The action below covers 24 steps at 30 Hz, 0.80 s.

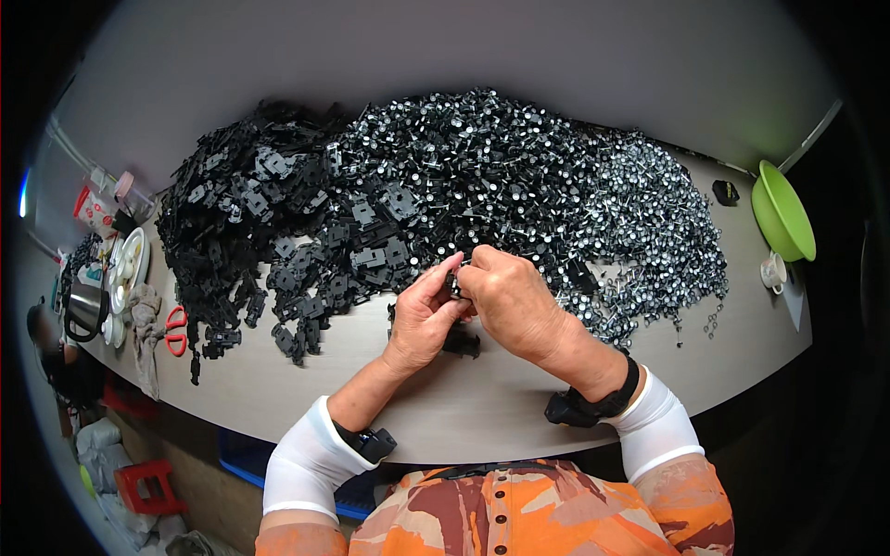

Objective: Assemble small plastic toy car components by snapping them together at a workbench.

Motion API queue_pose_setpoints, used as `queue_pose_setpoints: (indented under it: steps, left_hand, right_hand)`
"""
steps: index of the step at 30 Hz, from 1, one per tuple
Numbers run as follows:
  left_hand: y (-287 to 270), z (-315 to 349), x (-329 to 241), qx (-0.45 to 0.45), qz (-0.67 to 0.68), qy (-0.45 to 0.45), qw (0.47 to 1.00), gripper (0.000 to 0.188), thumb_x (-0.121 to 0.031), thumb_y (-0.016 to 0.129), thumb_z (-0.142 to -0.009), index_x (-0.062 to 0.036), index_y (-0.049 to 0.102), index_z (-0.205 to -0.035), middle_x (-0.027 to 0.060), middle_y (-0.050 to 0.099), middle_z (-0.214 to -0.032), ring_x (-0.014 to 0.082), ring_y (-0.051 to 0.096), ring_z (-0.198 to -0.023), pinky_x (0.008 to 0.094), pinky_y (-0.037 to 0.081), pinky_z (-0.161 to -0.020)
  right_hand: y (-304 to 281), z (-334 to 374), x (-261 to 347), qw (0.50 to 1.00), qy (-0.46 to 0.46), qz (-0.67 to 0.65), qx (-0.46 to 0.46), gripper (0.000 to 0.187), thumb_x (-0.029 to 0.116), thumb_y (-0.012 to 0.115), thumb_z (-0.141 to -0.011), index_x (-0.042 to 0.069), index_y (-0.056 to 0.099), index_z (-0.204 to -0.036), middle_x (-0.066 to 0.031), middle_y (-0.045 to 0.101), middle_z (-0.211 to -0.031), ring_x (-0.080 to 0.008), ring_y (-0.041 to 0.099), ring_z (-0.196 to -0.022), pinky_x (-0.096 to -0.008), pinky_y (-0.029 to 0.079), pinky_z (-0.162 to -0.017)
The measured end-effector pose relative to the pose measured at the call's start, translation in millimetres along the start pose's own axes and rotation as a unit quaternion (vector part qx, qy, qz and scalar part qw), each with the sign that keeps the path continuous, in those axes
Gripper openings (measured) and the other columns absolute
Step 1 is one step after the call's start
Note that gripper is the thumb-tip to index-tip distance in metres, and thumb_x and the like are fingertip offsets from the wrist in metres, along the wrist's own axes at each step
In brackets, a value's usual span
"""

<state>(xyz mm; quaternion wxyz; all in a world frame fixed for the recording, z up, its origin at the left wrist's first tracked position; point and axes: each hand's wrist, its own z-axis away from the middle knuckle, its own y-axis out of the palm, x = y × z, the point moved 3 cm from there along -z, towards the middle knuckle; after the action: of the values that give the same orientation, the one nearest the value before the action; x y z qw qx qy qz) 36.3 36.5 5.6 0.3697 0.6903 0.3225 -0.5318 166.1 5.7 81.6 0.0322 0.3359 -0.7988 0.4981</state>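
Observation:
My left hand (420,320) and my right hand (510,301) meet over the table in front of the pile. The left thumb and fingers are closed on a small black plastic part (454,283), mostly hidden by the fingers. My right hand is pinched at the same spot, and what lies between its fingertips is covered. Below the hands a dark piece (461,344) lies on the table. Flat black plastic parts (371,259) are heaped beyond my left hand. Past my right hand spreads a heap of small shiny metal pieces (640,199), mixed toward the middle with black parts (464,176).
Red-handled scissors (176,331) and a grey cloth (144,329) lie at the left edge, near white dishes (130,264) and a metal pot (85,310). At right stand a green bowl (783,213) and a white cup (772,272). A red stool (148,487) stands below left.

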Motion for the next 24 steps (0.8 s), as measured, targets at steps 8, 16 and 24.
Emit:
queue_pose_setpoints:
  steps: [8, 16, 24]
  left_hand:
    - [0, -1, -2, 0.004, -0.007, -0.016, 1.000, 0.055, 0.010, 0.054, -0.086, 0.0011, 0.038, -0.138, 0.0076, 0.060, -0.102, 0.0125, 0.062, -0.085, 0.0255, 0.054, -0.074]
    - [-5, -8, -2, -0.008, 0.142, -0.087, 0.986, 0.032, 0.000, 0.056, -0.090, 0.0044, 0.052, -0.121, 0.0099, 0.064, -0.101, 0.0162, 0.065, -0.088, 0.0290, 0.057, -0.078]
    - [-22, -9, -12, -0.043, 0.150, -0.104, 0.982, 0.017, 0.001, 0.053, -0.091, 0.0062, 0.054, -0.108, 0.0108, 0.061, -0.094, 0.0194, 0.068, -0.076, 0.0281, 0.060, -0.073]
  right_hand:
    - [14, 7, -12, 0.998, -0.017, -0.048, -0.036, 0.016, -0.002, 0.067, -0.065, 0.001, 0.055, -0.076, -0.0111, 0.055, -0.075, -0.0289, 0.060, -0.068, -0.0374, 0.050, -0.058]
    - [22, 9, -20, 0.986, -0.019, -0.116, -0.119, 0.032, -0.004, 0.065, -0.070, 0.001, 0.051, -0.098, -0.0123, 0.057, -0.076, -0.0290, 0.061, -0.071, -0.0363, 0.051, -0.062]
    - [-44, -9, -41, 0.985, 0.073, -0.106, -0.116, 0.017, 0.005, 0.072, -0.072, 0.001, 0.064, -0.087, -0.0117, 0.060, -0.083, -0.0286, 0.061, -0.071, -0.0363, 0.051, -0.064]
